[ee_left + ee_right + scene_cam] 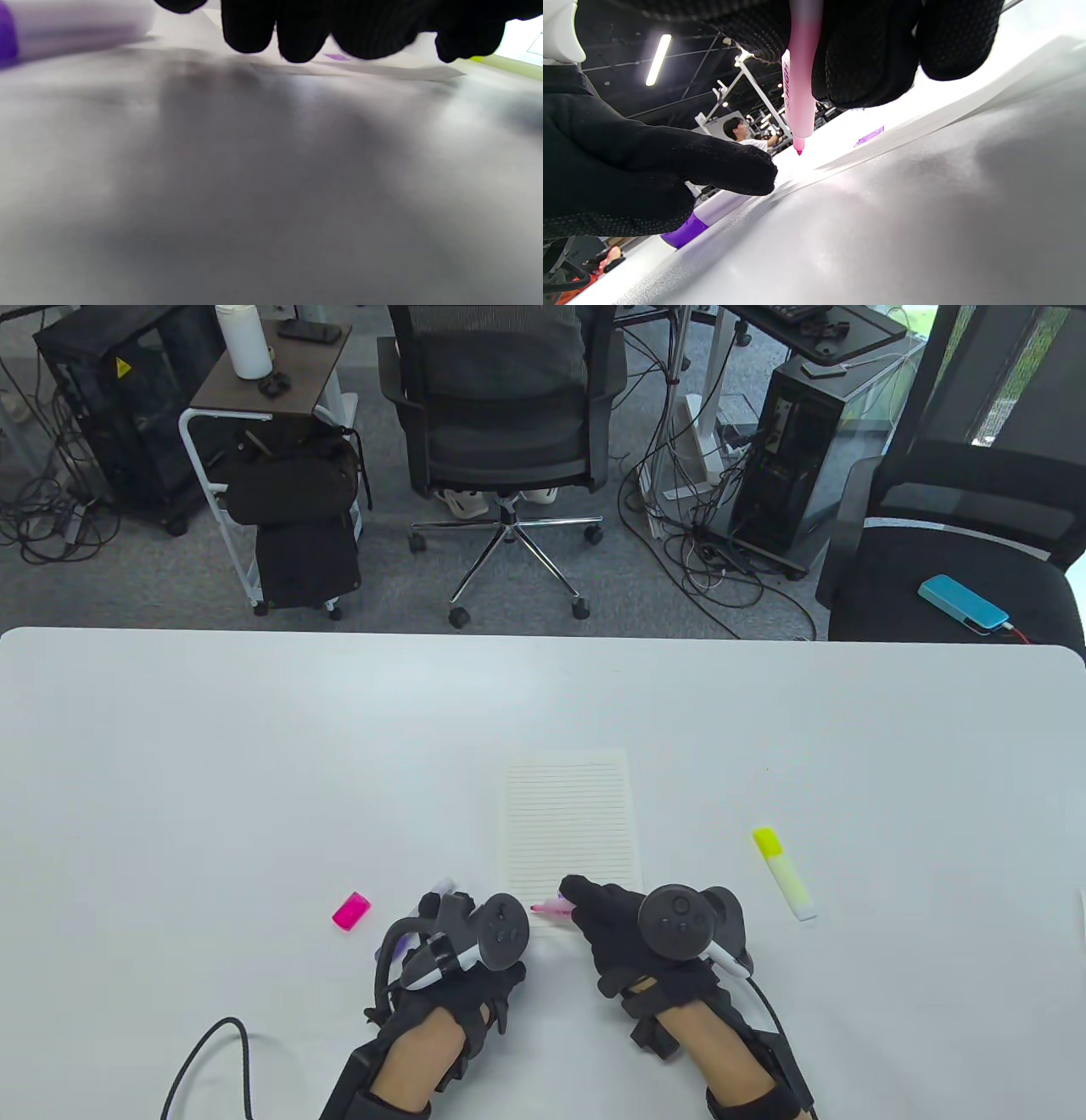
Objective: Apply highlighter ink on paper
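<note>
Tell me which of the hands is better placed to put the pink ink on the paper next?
The right hand. It already grips the uncapped pink highlighter, tip pointing down just above the lined paper. The left hand holds no pen; it sits beside the paper's near left corner, by the purple highlighter.

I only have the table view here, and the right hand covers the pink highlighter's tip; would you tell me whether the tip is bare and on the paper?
Observer: The right wrist view shows the pink highlighter uncapped and gripped by the fingers of the right hand. Its tip is right at the near edge of the paper, but I cannot tell whether it touches.
Operator: Thank you. Is there any ink on the sheet yet?
Observer: Yes, one small purple mark sits on the paper beyond the tip. No pink ink shows in that view.
</note>
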Demonstrator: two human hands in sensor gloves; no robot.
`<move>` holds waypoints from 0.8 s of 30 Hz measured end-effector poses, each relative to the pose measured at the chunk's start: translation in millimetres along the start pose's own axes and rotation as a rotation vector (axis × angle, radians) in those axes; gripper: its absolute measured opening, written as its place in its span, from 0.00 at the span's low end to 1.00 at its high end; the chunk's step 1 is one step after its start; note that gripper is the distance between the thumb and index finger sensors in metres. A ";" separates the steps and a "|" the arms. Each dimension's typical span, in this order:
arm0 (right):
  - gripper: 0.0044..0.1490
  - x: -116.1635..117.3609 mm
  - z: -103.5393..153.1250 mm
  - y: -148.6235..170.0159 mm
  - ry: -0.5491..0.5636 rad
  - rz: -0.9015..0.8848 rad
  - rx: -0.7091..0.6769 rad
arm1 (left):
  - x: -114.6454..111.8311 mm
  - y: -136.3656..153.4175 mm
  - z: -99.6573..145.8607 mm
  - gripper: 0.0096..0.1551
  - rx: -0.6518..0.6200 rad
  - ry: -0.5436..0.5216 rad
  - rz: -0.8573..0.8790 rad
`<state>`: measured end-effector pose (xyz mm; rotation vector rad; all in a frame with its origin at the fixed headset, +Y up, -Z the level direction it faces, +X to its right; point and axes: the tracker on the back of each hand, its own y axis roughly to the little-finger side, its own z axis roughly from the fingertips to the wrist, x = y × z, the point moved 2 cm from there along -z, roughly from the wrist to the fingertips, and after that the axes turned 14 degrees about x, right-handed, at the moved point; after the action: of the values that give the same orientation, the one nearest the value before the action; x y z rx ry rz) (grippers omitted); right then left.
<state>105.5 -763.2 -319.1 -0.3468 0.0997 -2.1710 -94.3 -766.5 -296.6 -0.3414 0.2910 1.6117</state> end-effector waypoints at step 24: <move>0.26 3.3 -2.7 -4.9 -0.017 0.103 0.038 | -5.6 -2.1 -2.4 0.39 0.022 0.067 0.008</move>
<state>99.1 -763.1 -320.0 -0.3316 0.0646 -2.0651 -91.8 -772.5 -296.6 -0.3781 0.3608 1.6058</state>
